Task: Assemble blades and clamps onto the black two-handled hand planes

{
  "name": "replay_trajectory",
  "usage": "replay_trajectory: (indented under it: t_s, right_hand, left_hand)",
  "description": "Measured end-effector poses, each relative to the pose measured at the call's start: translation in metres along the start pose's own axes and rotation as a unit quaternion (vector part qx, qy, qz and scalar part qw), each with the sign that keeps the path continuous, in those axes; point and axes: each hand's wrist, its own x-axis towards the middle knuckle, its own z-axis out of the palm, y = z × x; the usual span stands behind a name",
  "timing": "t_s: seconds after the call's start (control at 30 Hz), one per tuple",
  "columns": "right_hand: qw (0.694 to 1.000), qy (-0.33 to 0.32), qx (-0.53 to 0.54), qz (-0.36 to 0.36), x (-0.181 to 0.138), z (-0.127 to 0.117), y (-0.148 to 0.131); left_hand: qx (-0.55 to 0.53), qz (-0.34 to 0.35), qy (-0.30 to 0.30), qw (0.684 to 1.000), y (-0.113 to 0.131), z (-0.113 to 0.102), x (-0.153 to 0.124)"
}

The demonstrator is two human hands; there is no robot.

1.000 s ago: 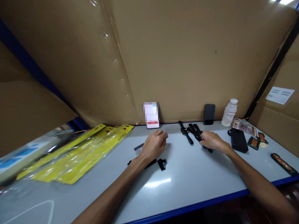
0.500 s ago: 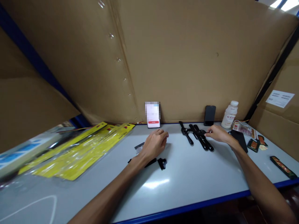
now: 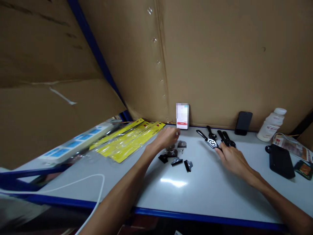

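Observation:
My right hand [image 3: 232, 158] is closed on one handle of a black spokeshave [image 3: 211, 142], which lies at a slant just above the table with its flat, cut-out face up. Behind that hand, other black spokeshaves [image 3: 226, 137] lie close together. My left hand [image 3: 168, 137] hovers over small parts, fingers curled together; whatever they hold, if anything, is hidden. Below it are a dark flat blade [image 3: 182, 144], a small screw [image 3: 181, 151] and several black caps, one a dark metal cap [image 3: 176, 161] and another a loose cap [image 3: 188, 165] nearer the front.
Yellow-backed clear packages [image 3: 132, 140] lie at the left beside a white and blue power strip [image 3: 75, 143]. A lit phone [image 3: 182, 117] and a dark phone [image 3: 243, 123] lean against the cardboard. To the right are a bottle [image 3: 271, 124] and a black case [image 3: 281, 161]. A white cable [image 3: 97, 176] crosses the front left.
My right hand has taken hold of a spokeshave and shifted it off the others, toward the left. The view has turned left. My left hand stays over the small parts.

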Motion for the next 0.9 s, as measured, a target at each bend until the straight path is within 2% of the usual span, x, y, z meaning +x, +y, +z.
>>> replay_trajectory:
  t_s: [0.17, 0.43, 0.77, 0.83, 0.9]
  right_hand:
    - [0.999, -0.026, -0.028, -0.02, -0.006, 0.018, -0.016]
    - [0.997, -0.036, -0.062, -0.027, -0.012, 0.022, -0.028]
    - [0.998, -0.025, -0.036, -0.043, -0.011, 0.024, -0.024]
    - [0.998, -0.037, -0.028, -0.051, -0.011, 0.019, -0.021]
    - [0.996, -0.054, -0.017, -0.067, -0.012, 0.011, -0.018]
  left_hand:
    - [-0.032, 0.053, -0.048, 0.997, -0.004, 0.006, -0.002]
    - [-0.084, 0.062, -0.076, 0.992, 0.005, 0.013, -0.004]
    - [-0.185, 0.041, -0.069, 0.979, 0.003, 0.018, 0.003]
    - [-0.25, 0.035, -0.042, 0.967, 0.005, 0.018, 0.006]
    - [-0.344, 0.031, -0.006, 0.939, 0.012, 0.02, 0.007]
